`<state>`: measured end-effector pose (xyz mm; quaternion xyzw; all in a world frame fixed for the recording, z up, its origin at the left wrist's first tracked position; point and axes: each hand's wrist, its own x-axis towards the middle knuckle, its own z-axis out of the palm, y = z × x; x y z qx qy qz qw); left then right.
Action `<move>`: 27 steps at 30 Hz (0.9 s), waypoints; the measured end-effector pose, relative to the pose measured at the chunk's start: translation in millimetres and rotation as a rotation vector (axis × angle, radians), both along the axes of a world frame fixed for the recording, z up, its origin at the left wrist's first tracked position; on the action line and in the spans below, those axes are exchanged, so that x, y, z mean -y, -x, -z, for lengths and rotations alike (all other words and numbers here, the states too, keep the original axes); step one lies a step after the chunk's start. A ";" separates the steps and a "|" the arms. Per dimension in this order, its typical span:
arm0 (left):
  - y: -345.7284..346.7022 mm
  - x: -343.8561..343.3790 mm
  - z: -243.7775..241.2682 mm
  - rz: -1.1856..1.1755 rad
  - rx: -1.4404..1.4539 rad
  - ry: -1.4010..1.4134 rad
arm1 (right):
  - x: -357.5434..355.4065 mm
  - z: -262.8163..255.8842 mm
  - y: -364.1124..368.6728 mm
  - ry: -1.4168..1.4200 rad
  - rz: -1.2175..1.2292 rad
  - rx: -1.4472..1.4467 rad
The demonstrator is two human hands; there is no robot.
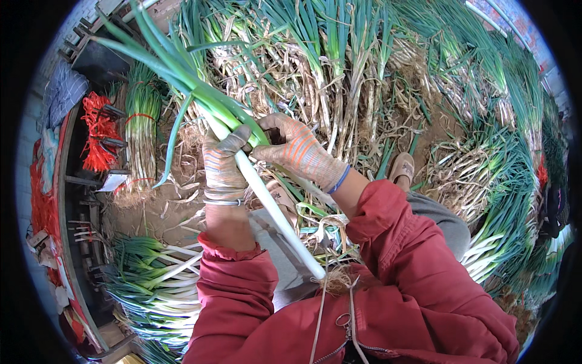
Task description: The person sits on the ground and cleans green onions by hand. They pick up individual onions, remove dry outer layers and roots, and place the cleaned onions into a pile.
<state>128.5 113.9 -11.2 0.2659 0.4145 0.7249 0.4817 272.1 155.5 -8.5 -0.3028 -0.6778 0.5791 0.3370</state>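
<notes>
A large green onion [271, 200] runs diagonally in front of me, its green leaves to the upper left. The white shaft is smooth and ends in brown roots [335, 280] near my jacket. In a striped work glove, my left hand [226, 166] is closed around the shaft just below where the leaves split. My right hand [305, 149], gloved too, pinches an outer leaf [257, 136] at that split between thumb and fingers. Below the right hand a pale strip [313, 189] slants down; whether it joins the pinched leaf is hidden.
Untrimmed green onions [336, 68] with dry husks lie heaped ahead and to the right. At left are a tied onion bundle [142, 132], red ties [101, 132] hanging on a rack and a pile of clean white-shafted onions [159, 291]. Dry peelings litter the ground around my shoes.
</notes>
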 end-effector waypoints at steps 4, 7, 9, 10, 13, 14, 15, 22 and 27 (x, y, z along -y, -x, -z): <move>-2.8 -6.1 2.8 -0.102 -0.094 0.061 | -2.8 14.1 0.9 0.009 -0.002 0.075; 15.6 -6.0 8.0 -0.164 -0.033 0.039 | 12.8 12.4 -19.0 -0.020 -0.051 0.237; 24.9 -0.1 2.8 -0.158 -0.083 0.211 | 25.1 31.1 -57.8 0.120 -0.064 0.310; 29.9 3.2 5.3 -0.172 -0.087 0.199 | 32.8 35.0 -81.4 0.235 -0.093 0.334; 56.8 12.4 20.5 -0.202 -0.071 0.160 | 66.1 61.4 -151.8 0.367 -0.046 0.465; 71.1 16.6 28.6 -0.261 -0.044 0.159 | 76.8 73.4 -173.1 0.371 -0.041 0.532; 82.7 20.0 33.4 -0.315 -0.018 0.156 | 87.0 85.4 -194.8 0.377 -0.035 0.600; 92.3 31.0 26.3 -0.324 -0.053 0.221 | 139.6 166.0 -355.4 0.121 -0.059 1.509; 42.4 24.1 7.6 -0.067 -0.180 0.252 | 95.2 68.3 -254.4 0.343 0.010 1.312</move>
